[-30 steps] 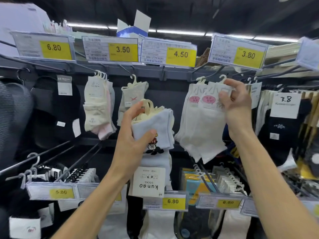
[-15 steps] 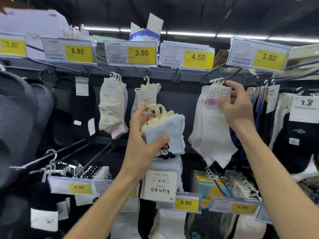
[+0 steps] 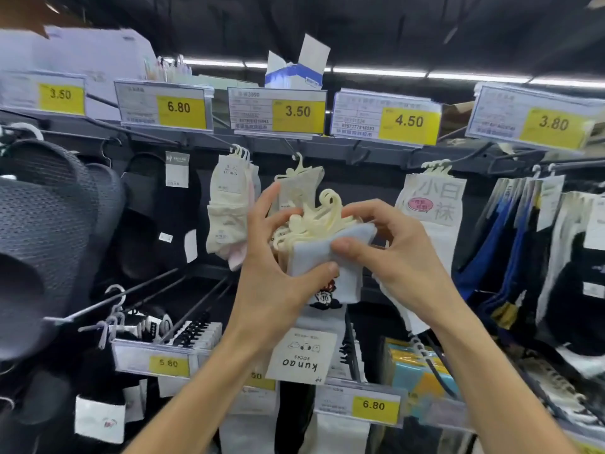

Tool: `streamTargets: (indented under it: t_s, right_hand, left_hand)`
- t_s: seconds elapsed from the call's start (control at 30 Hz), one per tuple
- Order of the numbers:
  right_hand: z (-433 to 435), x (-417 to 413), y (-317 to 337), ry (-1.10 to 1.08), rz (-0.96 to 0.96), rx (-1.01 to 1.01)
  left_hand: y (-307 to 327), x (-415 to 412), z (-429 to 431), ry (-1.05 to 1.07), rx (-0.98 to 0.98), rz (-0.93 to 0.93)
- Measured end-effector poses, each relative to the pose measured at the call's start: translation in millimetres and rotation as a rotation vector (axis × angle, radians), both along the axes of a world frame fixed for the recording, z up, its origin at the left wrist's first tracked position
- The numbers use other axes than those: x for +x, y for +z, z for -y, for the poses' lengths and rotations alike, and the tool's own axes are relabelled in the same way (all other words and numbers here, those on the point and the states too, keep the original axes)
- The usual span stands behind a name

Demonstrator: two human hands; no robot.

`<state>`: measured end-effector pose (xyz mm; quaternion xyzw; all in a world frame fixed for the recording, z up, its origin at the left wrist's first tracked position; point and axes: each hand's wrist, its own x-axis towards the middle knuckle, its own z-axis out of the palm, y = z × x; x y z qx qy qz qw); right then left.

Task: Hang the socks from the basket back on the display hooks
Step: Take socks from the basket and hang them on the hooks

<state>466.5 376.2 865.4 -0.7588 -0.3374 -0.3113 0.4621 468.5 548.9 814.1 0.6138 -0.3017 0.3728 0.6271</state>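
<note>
sock bundle (image 3: 327, 253): soft knit cloth, pale blue, matt | hangers (image 3: 319, 217): cream plastic, smooth, faintly glossy | card label (image 3: 302, 355): white paper, matt, printed | price-tag holders (image 3: 276, 113): clear glossy plastic over yellow-and-white paper | display hooks (image 3: 98, 300): thin dark metal rod, smooth | slippers (image 3: 49, 217): dark, perforated, rubbery-looking, matt
</note>
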Motion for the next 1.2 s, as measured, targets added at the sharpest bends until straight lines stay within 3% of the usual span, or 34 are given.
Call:
streamTargets:
  t_s: [0.3,0.37,0.47,0.6,0.87,0.97,1.2]
  right_hand:
    - [-43,25,7,0.228,-0.067,0.164]
    - [-52,34,10,0.251,-0.094,0.188]
    - [-63,45,15,0.273,-0.146,0.232]
    - [-71,52,18,0.38,-0.246,0.319]
    - [-77,77,24,0.288,-0.399,0.487]
    - [-72,97,35,0.142,-0.315,0.553]
    - [-80,144,59,-0.099,-0.147,0.417]
  left_hand:
    - [38,15,-44,-0.198,-0.113,-0.157]
    - [34,25,-61,-0.349,-0.147,-0.142]
    - [38,32,-64,-0.394,-0.26,-0.289]
    - [25,41,-80,-0.517,-0.304,-0.349]
    - [21,57,-91,-0.328,-0.284,-0.294]
    - [23,59,-101,-0.201,-0.289,-0.226]
    - [31,63,-118,-0.099,-0.264,-0.167]
